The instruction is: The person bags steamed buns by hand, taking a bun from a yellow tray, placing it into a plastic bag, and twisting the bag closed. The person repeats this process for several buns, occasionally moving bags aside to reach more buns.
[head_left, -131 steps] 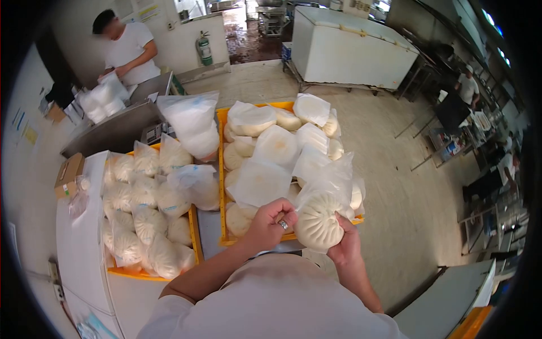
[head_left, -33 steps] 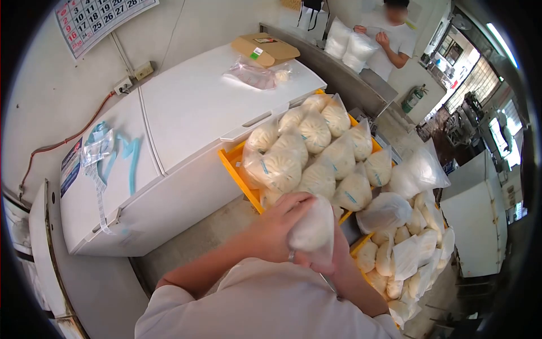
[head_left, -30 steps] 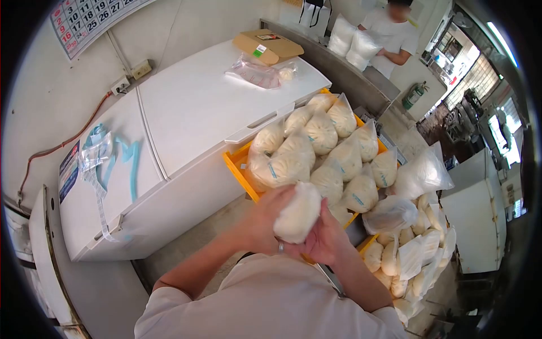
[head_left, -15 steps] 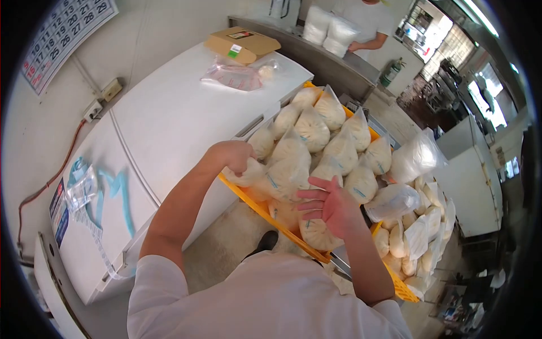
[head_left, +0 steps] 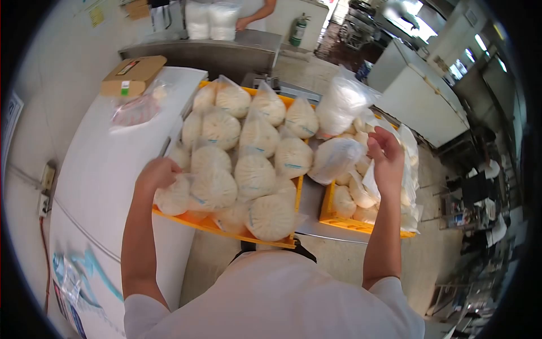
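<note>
Under left hand, bagged bun lies partly hidden.

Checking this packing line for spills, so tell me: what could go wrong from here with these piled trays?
The front bagged bun bulges over the near rim of the left yellow tray; a nudge could tip it to the floor.
The left hand grips a corner bag at that tray's edge; pulling it may loosen the bags stacked against it.
The big bag sits atop the right pile and could slide off.

Head-worn camera, close, steeply down over trays
</note>
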### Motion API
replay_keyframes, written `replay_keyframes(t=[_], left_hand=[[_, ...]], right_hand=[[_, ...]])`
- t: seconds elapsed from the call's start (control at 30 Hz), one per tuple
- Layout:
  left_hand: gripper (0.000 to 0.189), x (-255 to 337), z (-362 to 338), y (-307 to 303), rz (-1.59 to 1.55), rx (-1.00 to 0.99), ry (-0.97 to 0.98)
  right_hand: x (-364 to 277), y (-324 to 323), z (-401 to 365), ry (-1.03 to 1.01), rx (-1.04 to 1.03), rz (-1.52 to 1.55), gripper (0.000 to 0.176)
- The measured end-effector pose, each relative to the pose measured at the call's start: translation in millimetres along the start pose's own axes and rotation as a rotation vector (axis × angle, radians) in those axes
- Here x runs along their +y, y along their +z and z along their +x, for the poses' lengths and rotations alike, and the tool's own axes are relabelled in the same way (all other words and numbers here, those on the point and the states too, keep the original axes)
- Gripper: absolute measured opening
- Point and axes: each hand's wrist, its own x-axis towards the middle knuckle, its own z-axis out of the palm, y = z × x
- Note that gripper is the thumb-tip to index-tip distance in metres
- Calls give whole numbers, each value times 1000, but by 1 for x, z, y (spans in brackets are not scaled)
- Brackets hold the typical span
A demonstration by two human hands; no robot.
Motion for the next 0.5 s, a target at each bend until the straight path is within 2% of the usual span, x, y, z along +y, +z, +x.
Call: replay_keyframes(t=[0.1,0.13,0.2,0.3,0.33,0.43,0.5], left_hand=[[29,-3,-11,27,-148,251,61],[27,6,-22,24,-203,358,50],[23,25,-43,18,-319,571,25],[21,43,-48,27,-577,742,155],[20,53,-52,29,-615,744,186],[18,86,-65,36,-720,746,249],[17,109,-68,43,-793,721,288]], right_hand=[[8,0,8,-241,-69,-312,39],[15,4,12,-374,-108,-467,46],[22,22,14,-459,-198,-598,43],[57,41,25,-661,-290,-747,33],[63,47,28,-743,-319,-785,29],[73,58,40,-706,-323,-531,10],[78,57,39,-554,-204,-374,4]])
